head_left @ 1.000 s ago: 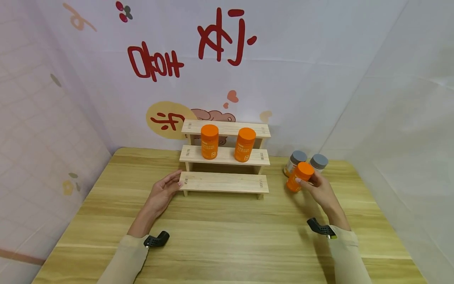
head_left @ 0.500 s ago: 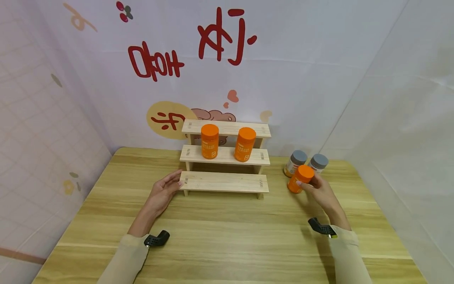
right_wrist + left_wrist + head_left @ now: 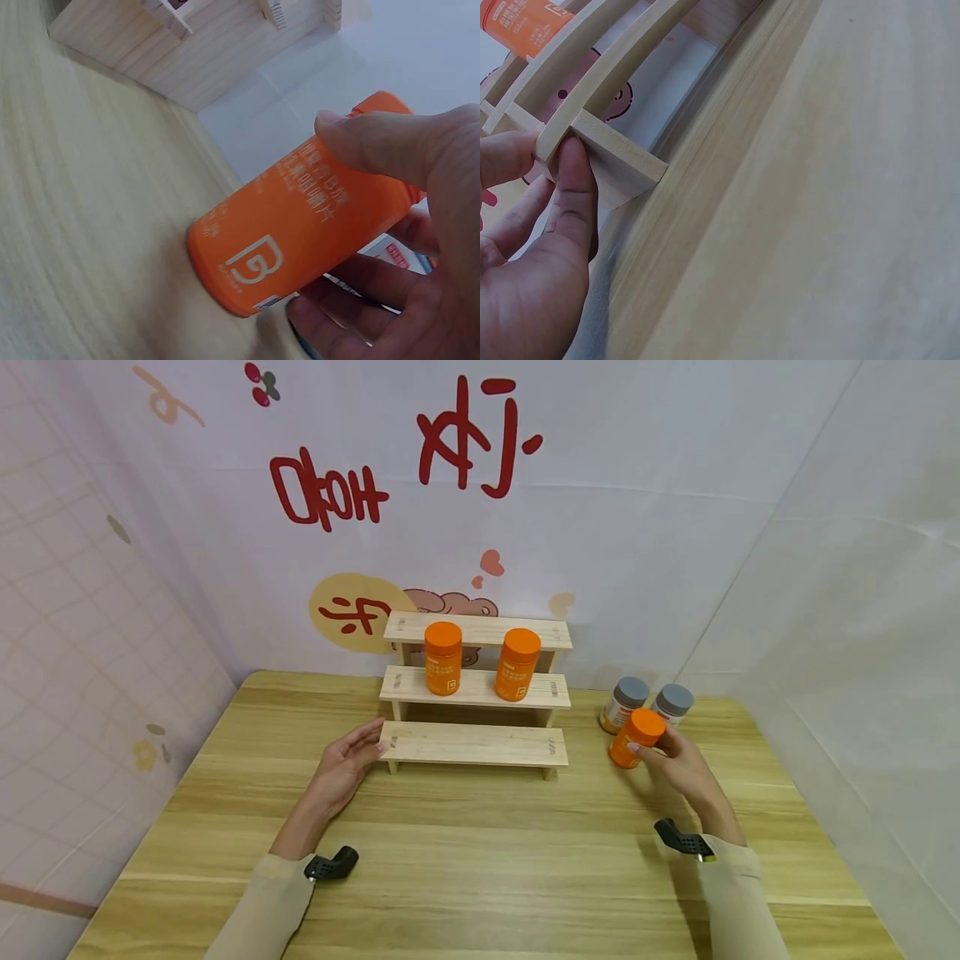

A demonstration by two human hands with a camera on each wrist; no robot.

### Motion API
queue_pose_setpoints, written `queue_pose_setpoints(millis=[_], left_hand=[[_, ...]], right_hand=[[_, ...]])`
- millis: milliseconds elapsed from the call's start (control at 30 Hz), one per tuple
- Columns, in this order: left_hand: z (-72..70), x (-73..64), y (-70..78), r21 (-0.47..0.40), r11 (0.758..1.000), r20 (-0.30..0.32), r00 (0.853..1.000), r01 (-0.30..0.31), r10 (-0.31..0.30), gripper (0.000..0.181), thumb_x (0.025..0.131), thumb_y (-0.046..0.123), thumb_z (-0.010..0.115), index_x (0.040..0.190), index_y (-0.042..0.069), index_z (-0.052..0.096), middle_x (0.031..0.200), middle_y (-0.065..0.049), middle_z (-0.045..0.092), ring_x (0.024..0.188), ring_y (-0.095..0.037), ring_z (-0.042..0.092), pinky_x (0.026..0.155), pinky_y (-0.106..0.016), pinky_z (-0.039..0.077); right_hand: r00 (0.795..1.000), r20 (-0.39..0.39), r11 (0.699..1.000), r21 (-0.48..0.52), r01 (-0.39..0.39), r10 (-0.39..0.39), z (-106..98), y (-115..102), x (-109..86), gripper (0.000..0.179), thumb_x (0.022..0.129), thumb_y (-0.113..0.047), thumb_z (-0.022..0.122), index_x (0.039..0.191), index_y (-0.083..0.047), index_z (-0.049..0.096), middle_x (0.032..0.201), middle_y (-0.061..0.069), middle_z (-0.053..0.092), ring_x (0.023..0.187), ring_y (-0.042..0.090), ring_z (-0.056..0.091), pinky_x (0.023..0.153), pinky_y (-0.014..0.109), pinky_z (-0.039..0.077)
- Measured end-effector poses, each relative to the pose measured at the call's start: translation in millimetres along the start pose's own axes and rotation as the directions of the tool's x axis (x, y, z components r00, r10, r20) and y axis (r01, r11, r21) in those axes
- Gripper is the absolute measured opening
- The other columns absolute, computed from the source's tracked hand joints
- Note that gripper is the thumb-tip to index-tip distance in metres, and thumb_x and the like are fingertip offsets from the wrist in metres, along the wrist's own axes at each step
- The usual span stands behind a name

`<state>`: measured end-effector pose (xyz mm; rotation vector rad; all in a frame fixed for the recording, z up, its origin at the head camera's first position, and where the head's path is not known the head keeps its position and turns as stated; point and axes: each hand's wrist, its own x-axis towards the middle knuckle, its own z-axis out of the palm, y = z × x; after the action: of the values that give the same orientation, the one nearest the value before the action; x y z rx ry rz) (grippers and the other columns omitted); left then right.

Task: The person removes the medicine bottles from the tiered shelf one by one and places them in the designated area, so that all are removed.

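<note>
My right hand [image 3: 678, 766] grips an orange supplement bottle [image 3: 274, 225] near its cap, thumb on one side and fingers on the other. In the right wrist view the bottle is tilted, its base close to the tabletop; whether it touches is hard to tell. My left hand [image 3: 348, 768] pinches the left end of the lowest step of a three-step wooden shelf [image 3: 472, 745], with a fingertip under the board in the left wrist view. Two more orange bottles, one on the left [image 3: 443, 660] and one on the right [image 3: 517, 665], stand upright on the middle step.
Two grey-capped bottles, one [image 3: 626, 703] and another [image 3: 674, 702] partly hidden by the right hand, stand behind the held bottle on the wood-grain table [image 3: 480, 877]. A printed white backdrop [image 3: 637, 485] rises behind and at both sides.
The held orange bottle has shifted slightly towards me and to the right with my right hand, mostly in the first half second. My left hand and the shelf stay in place.
</note>
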<state>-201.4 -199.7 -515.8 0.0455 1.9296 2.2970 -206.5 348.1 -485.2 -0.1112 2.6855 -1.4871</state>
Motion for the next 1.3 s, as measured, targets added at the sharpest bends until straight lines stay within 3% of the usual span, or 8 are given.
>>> queue_pose_setpoints(millis=[233, 467, 600, 700, 900, 1033, 1133, 1300], left_hand=[[0.1, -0.3, 0.7, 0.004, 1.000, 0.002, 1.000, 0.007, -0.007, 0.063, 0.101, 0.002, 0.062, 0.157, -0.005, 0.034, 0.128, -0.002, 0.053, 0.114, -0.001, 0.055, 0.094, -0.012, 0.051], [0.7, 0.6, 1.0, 0.003, 1.000, 0.003, 1.000, 0.017, -0.017, 0.062, 0.101, 0.003, 0.062, 0.157, -0.004, 0.035, 0.126, 0.000, 0.052, 0.114, -0.002, 0.053, 0.092, -0.011, 0.050], [0.9, 0.8, 0.9, 0.006, 1.000, 0.004, 1.000, 0.017, -0.017, 0.063, 0.101, 0.003, 0.062, 0.157, -0.004, 0.035, 0.126, 0.000, 0.052, 0.114, -0.001, 0.053, 0.093, -0.011, 0.050], [1.0, 0.5, 0.8, 0.008, 1.000, 0.005, 1.000, 0.014, -0.014, 0.063, 0.101, 0.003, 0.062, 0.157, -0.004, 0.034, 0.127, -0.001, 0.053, 0.114, -0.001, 0.055, 0.094, -0.012, 0.051], [0.3, 0.0, -0.2, 0.017, 1.000, 0.007, 1.000, 0.006, -0.006, 0.063, 0.101, 0.003, 0.061, 0.157, -0.005, 0.033, 0.127, -0.002, 0.053, 0.113, -0.001, 0.057, 0.093, -0.013, 0.051], [-0.2, 0.1, -0.6, 0.017, 1.000, 0.008, 1.000, 0.006, -0.006, 0.063, 0.101, 0.003, 0.062, 0.157, -0.005, 0.034, 0.128, -0.002, 0.053, 0.114, -0.001, 0.057, 0.093, -0.013, 0.051], [0.1, 0.0, 0.1, 0.015, 1.000, 0.004, 1.000, 0.008, -0.008, 0.063, 0.101, 0.003, 0.062, 0.157, -0.005, 0.034, 0.128, -0.002, 0.054, 0.114, -0.001, 0.056, 0.094, -0.012, 0.051], [0.0, 0.0, 1.1, 0.012, 1.000, -0.003, 1.000, 0.013, -0.013, 0.063, 0.101, 0.003, 0.062, 0.157, -0.005, 0.034, 0.127, -0.001, 0.053, 0.114, -0.001, 0.054, 0.094, -0.011, 0.051]], right_hand=[[0.999, -0.023, 0.999, -0.028, -0.023, 0.023, -6.8, -16.2, -5.0, 0.077, 0.099, -0.042, 0.067, 0.162, -0.016, 0.030, 0.157, 0.021, 0.046, 0.142, 0.046, 0.044, 0.112, 0.062, 0.040], [0.997, -0.077, 0.999, -0.034, 0.000, -0.002, -12.0, -33.8, -11.6, 0.079, 0.101, -0.042, 0.065, 0.163, -0.014, 0.026, 0.159, 0.021, 0.043, 0.141, 0.043, 0.046, 0.097, 0.017, 0.050], [0.991, -0.118, 0.998, -0.017, 0.068, -0.069, -12.5, -39.1, -13.2, 0.076, 0.101, -0.036, 0.065, 0.162, -0.010, 0.028, 0.158, 0.023, 0.042, 0.141, 0.041, 0.044, 0.096, 0.006, 0.045], [0.982, -0.148, 0.993, -0.028, 0.111, -0.114, -11.2, -43.8, -13.5, 0.073, 0.102, -0.032, 0.066, 0.161, -0.009, 0.030, 0.159, 0.023, 0.041, 0.143, 0.040, 0.041, 0.106, 0.009, 0.043], [0.971, -0.183, 0.988, -0.052, 0.146, -0.153, -6.7, -55.1, -14.6, 0.073, 0.100, -0.028, 0.069, 0.162, -0.016, 0.032, 0.160, 0.021, 0.039, 0.145, 0.043, 0.038, 0.120, 0.031, 0.037], [0.961, -0.201, 0.981, -0.066, 0.181, -0.190, -4.3, -59.7, -15.6, 0.071, 0.100, -0.026, 0.069, 0.161, -0.019, 0.033, 0.158, 0.019, 0.040, 0.143, 0.040, 0.040, 0.117, 0.017, 0.036], [0.952, -0.217, 0.975, -0.082, 0.204, -0.218, -2.9, -63.0, -16.4, 0.069, 0.100, -0.025, 0.069, 0.161, -0.022, 0.034, 0.159, 0.017, 0.040, 0.143, 0.029, 0.042, 0.111, 0.005, 0.034], [0.939, -0.228, 0.966, -0.062, 0.250, -0.257, 0.9, -72.1, -19.2, 0.068, 0.101, -0.021, 0.068, 0.160, -0.020, 0.035, 0.162, 0.015, 0.037, 0.147, 0.023, 0.039, 0.116, 0.008, 0.031]])
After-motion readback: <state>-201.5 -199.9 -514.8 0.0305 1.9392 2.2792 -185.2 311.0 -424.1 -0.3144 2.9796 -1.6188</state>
